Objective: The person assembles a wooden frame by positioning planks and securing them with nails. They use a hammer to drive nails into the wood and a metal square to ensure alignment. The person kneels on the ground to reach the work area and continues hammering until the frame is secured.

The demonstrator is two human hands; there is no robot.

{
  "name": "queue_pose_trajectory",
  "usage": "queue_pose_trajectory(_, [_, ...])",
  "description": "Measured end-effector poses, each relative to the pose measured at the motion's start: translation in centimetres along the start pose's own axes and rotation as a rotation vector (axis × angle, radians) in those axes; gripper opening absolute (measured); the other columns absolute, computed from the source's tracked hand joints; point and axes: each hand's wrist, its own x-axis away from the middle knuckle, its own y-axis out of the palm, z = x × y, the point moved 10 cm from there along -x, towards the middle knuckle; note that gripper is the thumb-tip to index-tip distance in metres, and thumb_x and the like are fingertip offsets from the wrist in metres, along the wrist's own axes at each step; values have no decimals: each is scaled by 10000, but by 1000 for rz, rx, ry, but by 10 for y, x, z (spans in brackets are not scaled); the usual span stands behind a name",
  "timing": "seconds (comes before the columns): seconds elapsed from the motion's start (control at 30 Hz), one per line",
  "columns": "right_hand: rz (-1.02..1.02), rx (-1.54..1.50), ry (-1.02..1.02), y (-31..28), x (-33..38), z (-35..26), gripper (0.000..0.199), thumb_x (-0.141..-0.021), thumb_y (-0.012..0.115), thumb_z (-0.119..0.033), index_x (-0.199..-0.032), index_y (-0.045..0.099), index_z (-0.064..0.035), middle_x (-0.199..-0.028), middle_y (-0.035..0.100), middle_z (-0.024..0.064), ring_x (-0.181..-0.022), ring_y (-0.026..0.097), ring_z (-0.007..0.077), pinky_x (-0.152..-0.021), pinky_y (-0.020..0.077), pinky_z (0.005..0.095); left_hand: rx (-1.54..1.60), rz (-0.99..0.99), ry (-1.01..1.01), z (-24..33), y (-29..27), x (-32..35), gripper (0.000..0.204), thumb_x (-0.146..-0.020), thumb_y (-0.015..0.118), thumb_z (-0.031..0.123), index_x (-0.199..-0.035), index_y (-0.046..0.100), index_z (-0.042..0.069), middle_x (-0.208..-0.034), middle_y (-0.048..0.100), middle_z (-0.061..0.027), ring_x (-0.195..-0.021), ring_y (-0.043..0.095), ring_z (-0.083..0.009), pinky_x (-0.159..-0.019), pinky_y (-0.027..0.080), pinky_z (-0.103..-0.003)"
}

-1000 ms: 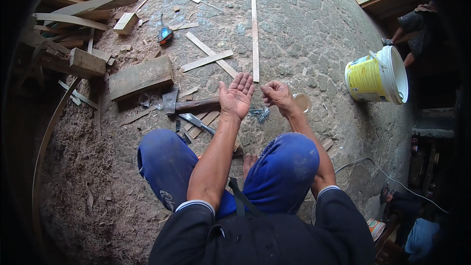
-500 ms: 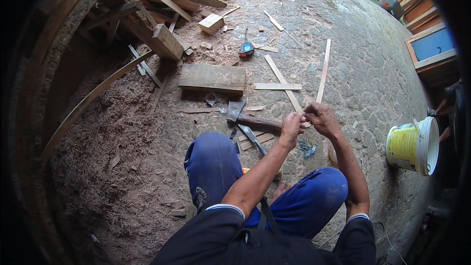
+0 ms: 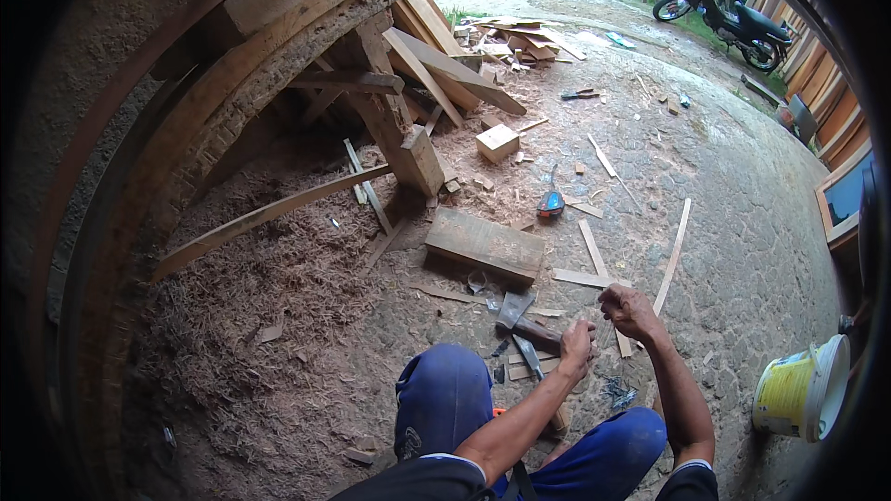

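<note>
I crouch on stony ground, my knees in blue trousers. My left hand (image 3: 577, 345) is curled shut just right of a hatchet (image 3: 513, 309) that lies on the ground, close to its handle. My right hand (image 3: 629, 308) is also curled shut, a little higher and to the right, beside a thin wooden slat (image 3: 672, 255). The two hands are slightly apart, and I see nothing in either. A narrow metal blade tool (image 3: 529, 357) lies below the hatchet. A thick wooden plank (image 3: 484, 243) lies beyond it.
A large curved timber frame (image 3: 278, 65) stands at left over a bed of wood shavings (image 3: 278, 315). A blue-red hand tool (image 3: 550, 202), a wooden cube (image 3: 497, 141) and loose slats lie ahead. A yellow-white bucket (image 3: 798, 388) is at right and a motorcycle (image 3: 722, 11) far back.
My left hand was open with the palm up, then met the right hand; now both are curled and slightly apart. My head has turned left and up, bringing the timber frame into view.
</note>
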Motion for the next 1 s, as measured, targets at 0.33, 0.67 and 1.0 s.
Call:
queue_pose_trajectory(0.33, [-102,23,-97,-7,-68,-58,151,-981,592,-130,-1062,692,-51,-981,733,166,-969,712,304,-846,554,405,236,85,-69,62,-2,47,516,-1036,551,553,-946,659,57,-614,422,66,-489,373,-70,-444,319,-255])
queue_pose_trajectory(0.67, [-139,-463,311,-47,69,-144,136,-987,582,-73,-1091,638,-7,-923,653,54,-792,639,113,-690,550,284,-112,-152,191,248,63,239,185,-1031,619,163,-1143,683,30,-891,672,28,-698,558,-26,-616,433,-188])
queue_pose_trajectory(1.0, [-6,-1332,445,-184,191,-389,249,-919,752,-119,-1058,560,-44,-905,664,75,-732,671,158,-663,580,302,-146,-90,103,407,121,459,154,-1007,673,136,-1091,683,8,-912,708,-18,-787,643,-83,-737,527,-243])
